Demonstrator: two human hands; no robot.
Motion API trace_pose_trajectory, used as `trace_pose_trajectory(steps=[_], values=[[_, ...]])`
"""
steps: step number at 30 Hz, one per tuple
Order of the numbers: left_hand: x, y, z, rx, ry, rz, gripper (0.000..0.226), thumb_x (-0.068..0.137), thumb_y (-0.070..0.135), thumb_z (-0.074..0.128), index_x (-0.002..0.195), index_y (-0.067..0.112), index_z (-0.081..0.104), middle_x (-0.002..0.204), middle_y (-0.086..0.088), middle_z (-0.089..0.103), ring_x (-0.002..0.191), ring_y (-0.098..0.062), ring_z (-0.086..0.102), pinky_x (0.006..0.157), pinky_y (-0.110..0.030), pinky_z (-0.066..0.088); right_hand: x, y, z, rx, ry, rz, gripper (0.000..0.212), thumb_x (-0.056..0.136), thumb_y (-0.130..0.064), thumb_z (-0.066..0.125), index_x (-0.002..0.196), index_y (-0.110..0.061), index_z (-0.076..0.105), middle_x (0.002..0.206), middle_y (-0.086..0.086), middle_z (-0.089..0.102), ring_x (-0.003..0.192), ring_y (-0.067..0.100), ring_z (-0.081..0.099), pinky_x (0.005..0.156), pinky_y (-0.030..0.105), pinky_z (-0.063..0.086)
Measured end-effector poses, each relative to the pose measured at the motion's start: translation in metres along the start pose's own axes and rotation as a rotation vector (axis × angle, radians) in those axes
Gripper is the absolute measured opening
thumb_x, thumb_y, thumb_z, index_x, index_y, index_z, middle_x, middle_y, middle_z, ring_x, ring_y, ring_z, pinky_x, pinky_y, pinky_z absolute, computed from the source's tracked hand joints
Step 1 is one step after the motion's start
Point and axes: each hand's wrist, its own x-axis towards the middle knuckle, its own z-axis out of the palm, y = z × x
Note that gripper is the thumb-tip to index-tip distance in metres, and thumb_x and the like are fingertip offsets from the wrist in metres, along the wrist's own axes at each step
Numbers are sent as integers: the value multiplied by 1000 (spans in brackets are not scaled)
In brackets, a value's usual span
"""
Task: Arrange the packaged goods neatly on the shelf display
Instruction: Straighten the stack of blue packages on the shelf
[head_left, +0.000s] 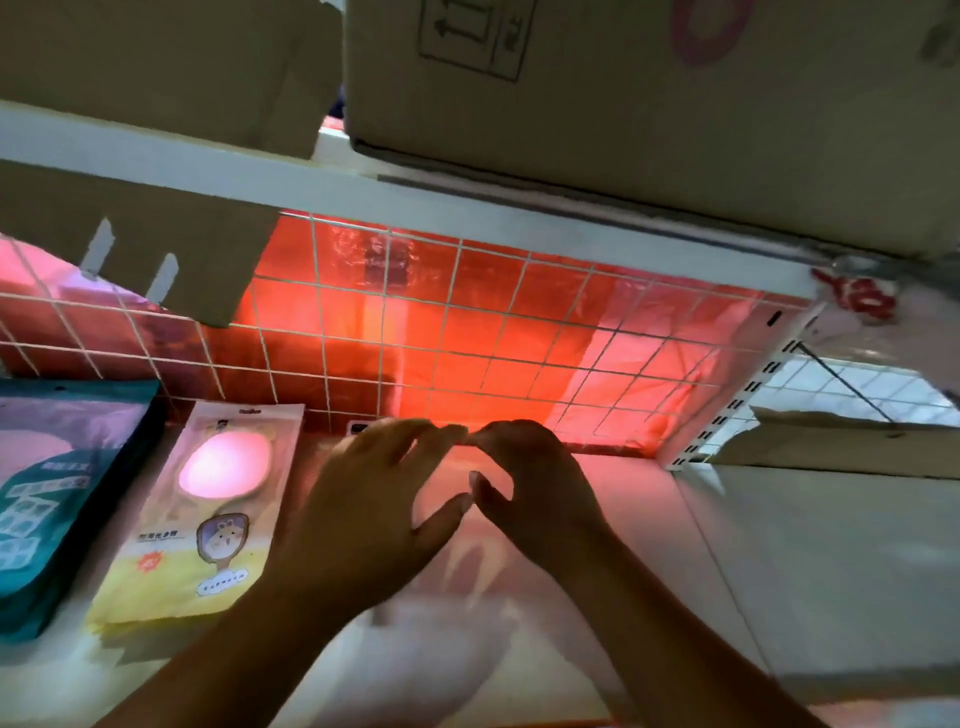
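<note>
A red-lit wire grid (467, 338) backs the white shelf (779, 571), with cardboard boxes (623, 104) overhead. At centre frame the left hand (363, 519) has its fingers stretched and spread. The right hand (535, 488) is curled, its fingertips meeting the left's. Beneath them lies a blurred pale packet (467, 571); I cannot tell whether either hand grips it. Lower left, a yellow packet (208, 519) lies just beside a teal packet (52, 493). The left forearm passes close to the yellow packet and could knock it askew. The pale packet could also end up crooked or overlapping its neighbour.
</note>
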Motion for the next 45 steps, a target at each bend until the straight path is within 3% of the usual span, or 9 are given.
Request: trace_pose_trajectory(steps=[7,15,20,22,24,30,34,40,45], values=[[22,81,-21,-111,93,267,58,93,61,49,141,28,52,137,2,56,127,-23,51,99,-47,45,-51,15,-77,-25,306,78,24,83,-38,62,82,-13,61,84,-1,58,82,21,52,72,35,46],[18,237,-37,-172,122,507,60,92,59,50,144,26,49,139,3,54,129,-21,49,104,-42,41,-166,40,-206,-103,469,163,33,83,-32,62,112,-16,65,110,1,65,102,20,58,87,37,50],[-6,363,-39,-280,149,699,58,95,56,53,143,24,52,140,4,53,130,-18,49,106,-39,41,-275,56,-297,-215,619,231,37,81,-29,61,116,-18,64,120,-2,63,115,15,53,103,14,31],[-15,416,-37,-322,143,767,58,96,58,50,142,24,53,139,6,54,130,-17,50,106,-40,43,-326,64,-331,-272,652,278,40,83,-30,60,121,-18,64,124,-1,63,118,17,53,106,18,32],[-24,461,-35,-327,131,796,60,95,62,47,144,28,51,142,8,53,131,-16,49,108,-39,43,-372,72,-360,-318,649,340,45,87,-33,58,128,-17,63,130,0,61,123,20,53,108,29,39],[-41,566,-33,-275,152,785,60,94,69,45,146,40,45,148,12,51,134,-16,47,104,-37,42,-490,88,-432,-471,682,476,46,87,-33,56,130,-20,63,132,-3,60,126,20,53,108,36,41],[-44,614,-35,-230,101,809,64,89,68,42,147,42,41,148,14,49,133,-15,46,104,-38,45,-536,98,-464,-565,682,546,43,87,-31,60,129,-22,62,131,-8,57,125,14,50,105,21,35],[-20,644,-23,-188,115,820,64,87,69,35,144,40,44,140,14,55,126,-12,52,100,-38,49,-551,134,-479,-642,658,556,41,87,-34,58,126,-22,62,128,-9,57,121,13,50,101,13,26],[18,649,6,-178,165,756,53,92,54,60,141,35,51,138,10,58,121,-13,55,89,-26,41,-523,185,-472,-601,560,529,43,89,-36,53,130,-25,60,132,-9,55,126,14,49,106,31,42]])
